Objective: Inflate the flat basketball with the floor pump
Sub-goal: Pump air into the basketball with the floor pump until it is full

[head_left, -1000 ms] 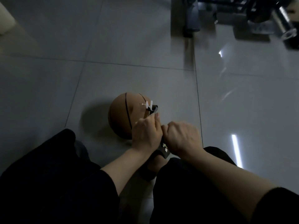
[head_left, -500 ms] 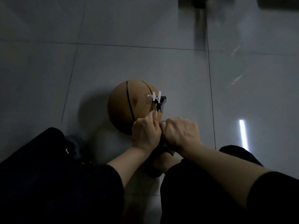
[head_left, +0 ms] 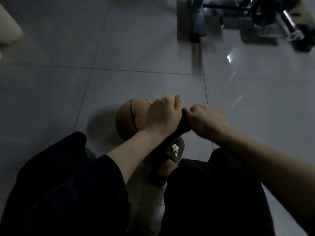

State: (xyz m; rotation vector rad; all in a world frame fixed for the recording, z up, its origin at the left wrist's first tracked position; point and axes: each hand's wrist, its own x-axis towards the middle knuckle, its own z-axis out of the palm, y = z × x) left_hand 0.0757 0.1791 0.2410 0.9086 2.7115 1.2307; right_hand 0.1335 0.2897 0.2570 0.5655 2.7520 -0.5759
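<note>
Both hands on dark pump handle (head_left: 183, 124), side by side. Left hand (head_left: 162, 114) curled round handle's left end; right hand (head_left: 206, 120) curled round right end, knuckles up. Ball (head_left: 128, 114) on tiled floor (head_left: 136, 48) just beyond hands, partly hidden by left hand; seam visible, top looks dented. Slippered foot (head_left: 173, 150) below handle, probably bracing pump base. Needle and hose not visible. Judgement: pumping under way; ball not yet firm, more strokes left.
</note>
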